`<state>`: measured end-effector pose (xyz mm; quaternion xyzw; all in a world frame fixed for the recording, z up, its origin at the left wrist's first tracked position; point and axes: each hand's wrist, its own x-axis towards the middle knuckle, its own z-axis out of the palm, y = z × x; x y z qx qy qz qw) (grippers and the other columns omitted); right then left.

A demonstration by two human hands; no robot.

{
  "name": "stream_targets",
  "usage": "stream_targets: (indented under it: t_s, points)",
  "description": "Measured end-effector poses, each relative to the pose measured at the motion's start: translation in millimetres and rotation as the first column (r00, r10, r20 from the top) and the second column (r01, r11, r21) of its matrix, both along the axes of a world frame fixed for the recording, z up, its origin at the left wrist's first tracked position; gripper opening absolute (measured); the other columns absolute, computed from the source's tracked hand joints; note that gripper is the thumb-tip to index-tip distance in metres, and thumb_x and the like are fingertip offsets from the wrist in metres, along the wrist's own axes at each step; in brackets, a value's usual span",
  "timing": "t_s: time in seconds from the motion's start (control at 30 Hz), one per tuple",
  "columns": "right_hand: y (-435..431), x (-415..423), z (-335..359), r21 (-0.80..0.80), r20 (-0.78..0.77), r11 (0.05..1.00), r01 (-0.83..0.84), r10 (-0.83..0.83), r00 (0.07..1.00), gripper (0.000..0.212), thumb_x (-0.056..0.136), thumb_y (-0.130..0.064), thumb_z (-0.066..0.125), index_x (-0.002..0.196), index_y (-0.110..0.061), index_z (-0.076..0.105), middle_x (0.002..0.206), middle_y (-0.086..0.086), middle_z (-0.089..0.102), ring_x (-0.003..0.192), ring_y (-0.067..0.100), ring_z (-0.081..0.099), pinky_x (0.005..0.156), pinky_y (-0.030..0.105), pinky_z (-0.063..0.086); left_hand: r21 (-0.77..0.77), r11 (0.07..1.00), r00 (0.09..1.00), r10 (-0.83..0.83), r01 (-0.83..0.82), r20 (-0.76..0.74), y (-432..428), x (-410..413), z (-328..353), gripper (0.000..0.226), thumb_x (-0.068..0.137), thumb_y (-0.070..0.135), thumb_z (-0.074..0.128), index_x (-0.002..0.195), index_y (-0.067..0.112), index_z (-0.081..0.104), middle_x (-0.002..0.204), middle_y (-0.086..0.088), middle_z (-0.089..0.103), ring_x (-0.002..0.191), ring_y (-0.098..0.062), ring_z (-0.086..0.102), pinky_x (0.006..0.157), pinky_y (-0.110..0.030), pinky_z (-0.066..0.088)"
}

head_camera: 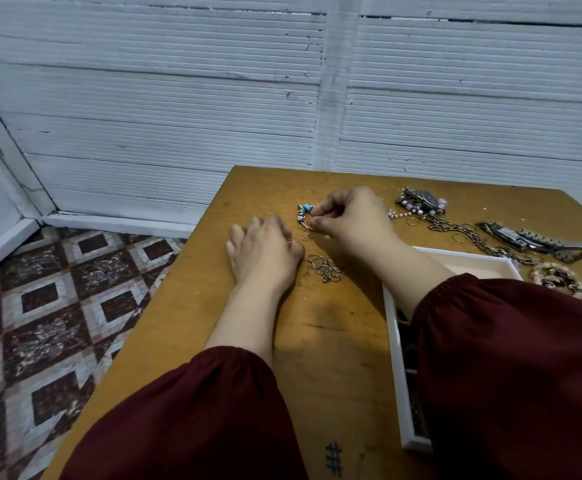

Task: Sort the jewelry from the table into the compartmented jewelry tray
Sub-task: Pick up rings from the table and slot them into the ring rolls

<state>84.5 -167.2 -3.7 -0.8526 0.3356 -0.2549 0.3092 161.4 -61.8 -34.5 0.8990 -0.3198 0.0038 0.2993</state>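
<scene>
My right hand (351, 221) reaches over the wooden table (317, 358), thumb and forefinger pinched on a thin ring beside a blue-beaded bracelet (305, 211). Another thin ring (307, 233) lies just below the fingertips. My left hand (265, 252) rests knuckles up with its fingers curled under, so what is inside is hidden. A small heap of thin rings (325, 268) sits between my wrists. The white compartmented tray (394, 327) stands at the right, mostly covered by my right sleeve.
At the table's far right lie a watch among pink and pearl beads (424, 199), a metal-band watch (531, 239), a dark chain (473, 239), loose rings (412, 221) and a pink bracelet (563, 280). The table's left edge drops to a tiled floor (57, 306).
</scene>
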Motion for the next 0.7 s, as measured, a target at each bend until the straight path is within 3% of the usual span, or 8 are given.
stream_targets:
  t_s: [0.23, 0.47, 0.7]
  points:
    - [-0.3, -0.8, 0.1, 0.003, -0.001, 1.000, -0.006, 0.006, 1.000, 0.007, 0.076, -0.015, 0.076, 0.081, -0.020, 0.072, 0.067, -0.006, 0.063, 0.067, 0.007, 0.059, 0.068, 0.020, 0.045, 0.061, 0.997, 0.999, 0.054, -0.054, -0.002, -0.7, 0.7, -0.1, 0.027, 0.084, 0.043, 0.057, 0.107, 0.028, 0.061, 0.125, -0.008, 0.048, 0.121, -0.030, 0.032, 0.099, -0.039, 0.026]
    - [-1.6, -1.7, -2.6, 0.022, 0.004, 1.000, -0.016, 0.016, 1.000, 0.009, 0.077, -0.015, 0.076, 0.085, -0.017, 0.074, 0.062, -0.011, 0.059, 0.058, 0.001, 0.053, 0.061, 0.019, 0.041, 0.080, 0.996, 0.997, 0.042, -0.036, -0.071, -1.0, 1.6, 2.1, 0.029, 0.083, 0.041, 0.059, 0.109, 0.030, 0.062, 0.135, -0.005, 0.036, 0.128, -0.029, 0.024, 0.102, -0.039, 0.019]
    - [-3.1, -5.3, -0.8, 0.054, 0.049, 0.998, -0.021, 0.019, 0.999, 0.009, 0.076, -0.013, 0.076, 0.079, -0.020, 0.071, 0.063, -0.010, 0.061, 0.058, 0.001, 0.055, 0.067, 0.021, 0.046, -0.106, 0.992, 0.997, -0.070, 0.068, -0.022, 0.8, 2.4, -3.3, 0.007, 0.087, 0.028, 0.054, 0.094, 0.032, 0.054, 0.105, 0.012, 0.063, 0.111, -0.022, 0.038, 0.082, -0.035, 0.022]
